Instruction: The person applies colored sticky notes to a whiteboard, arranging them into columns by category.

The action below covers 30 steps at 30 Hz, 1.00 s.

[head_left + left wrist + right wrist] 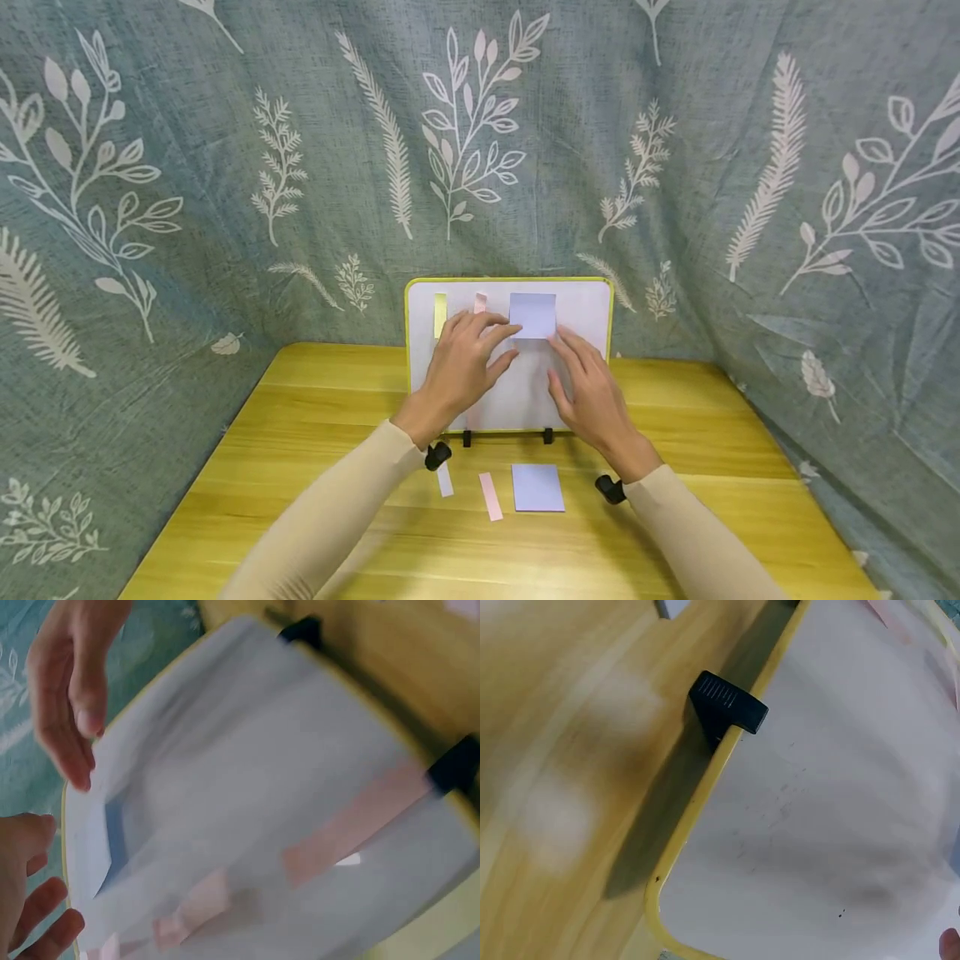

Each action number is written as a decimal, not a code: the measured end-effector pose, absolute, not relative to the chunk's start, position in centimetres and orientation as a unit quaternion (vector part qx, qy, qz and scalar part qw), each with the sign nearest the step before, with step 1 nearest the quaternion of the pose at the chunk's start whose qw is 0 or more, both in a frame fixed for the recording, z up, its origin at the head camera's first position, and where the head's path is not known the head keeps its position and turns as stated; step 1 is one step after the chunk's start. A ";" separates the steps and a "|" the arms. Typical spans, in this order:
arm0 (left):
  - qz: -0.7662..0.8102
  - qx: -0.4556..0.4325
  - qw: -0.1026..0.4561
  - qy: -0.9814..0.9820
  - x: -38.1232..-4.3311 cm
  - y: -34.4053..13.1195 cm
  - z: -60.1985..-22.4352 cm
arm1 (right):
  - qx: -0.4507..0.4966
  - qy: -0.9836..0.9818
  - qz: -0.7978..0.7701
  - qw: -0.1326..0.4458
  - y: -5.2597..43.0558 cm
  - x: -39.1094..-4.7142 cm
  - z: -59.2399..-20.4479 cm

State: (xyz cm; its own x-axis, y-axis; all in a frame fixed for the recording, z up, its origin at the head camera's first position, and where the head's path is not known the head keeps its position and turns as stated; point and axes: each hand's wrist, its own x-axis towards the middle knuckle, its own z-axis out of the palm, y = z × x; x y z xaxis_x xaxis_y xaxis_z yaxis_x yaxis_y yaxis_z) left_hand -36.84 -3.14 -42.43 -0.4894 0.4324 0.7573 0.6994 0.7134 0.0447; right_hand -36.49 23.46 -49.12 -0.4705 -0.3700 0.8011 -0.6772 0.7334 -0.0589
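A pale blue-violet sticky note (533, 315) is on the upper part of a whiteboard (517, 392) with a yellow frame. My left hand (467, 354) is at the note's lower left corner, fingers loosely bent and thumb apart. At the lower right corner, my right hand (594, 392) has its fingertips close to the edge. In the left wrist view the note's lower edge (115, 840) stands off the board, between my two hands. Only a right fingertip (950, 945) shows in the right wrist view. Left of the note are a yellow strip (440, 315) and a pink strip (481, 302), partly behind my left hand.
Black feet (548, 435) hold the board up on the wooden table (337, 467). In front lie a pad of blue-violet notes (537, 488), a pink strip (491, 497) and a pale strip (445, 480). A leaf-patterned curtain (315, 167) surrounds the table.
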 end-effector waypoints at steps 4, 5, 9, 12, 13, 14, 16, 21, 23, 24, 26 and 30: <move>-0.170 -0.359 0.357 -0.845 -35.0 -3.3 -44.2 | 0.330 -0.843 0.187 0.381 23.9 -35.7 -49.2; -0.169 -0.366 0.353 -0.844 -34.6 -3.3 -44.7 | 0.335 -0.843 0.187 0.377 23.9 -35.6 -49.2; -0.155 -0.399 0.336 -0.839 -33.2 -3.4 -46.0 | 0.351 -0.838 0.185 0.375 24.1 -35.0 -49.6; -0.141 -0.417 0.312 -0.842 -32.2 -3.5 -46.8 | 0.353 -0.840 0.187 0.367 24.2 -34.4 -49.9; -0.136 -0.422 0.307 -0.842 -31.9 -3.6 -47.1 | 0.352 -0.843 0.185 0.362 24.3 -34.2 -50.0; -0.134 -0.427 0.301 -0.842 -31.6 -3.6 -47.4 | 0.351 -0.846 0.185 0.356 24.4 -34.0 -50.1; -0.126 -0.435 0.291 -0.843 -31.1 -3.7 -48.0 | 0.349 -0.853 0.181 0.344 24.5 -33.6 -50.3; -0.114 -0.445 0.254 -0.851 -30.3 -3.9 -49.3 | 0.347 -0.866 0.169 0.319 24.9 -32.8 -50.8; -0.109 -0.445 0.226 -0.860 -30.0 -4.0 -49.8 | 0.348 -0.868 0.164 0.313 25.0 -32.5 -51.0; -0.105 -0.446 0.211 -0.864 -29.8 -4.1 -50.0 | 0.348 -0.869 0.163 0.311 25.1 -32.3 -51.1; -0.100 -0.447 0.186 -0.869 -29.6 -4.2 -50.4 | 0.351 -0.869 0.163 0.307 25.2 -32.0 -51.2; -0.095 -0.455 0.148 -0.873 -29.2 -4.3 -51.2 | 0.359 -0.867 0.165 0.304 25.2 -31.5 -51.3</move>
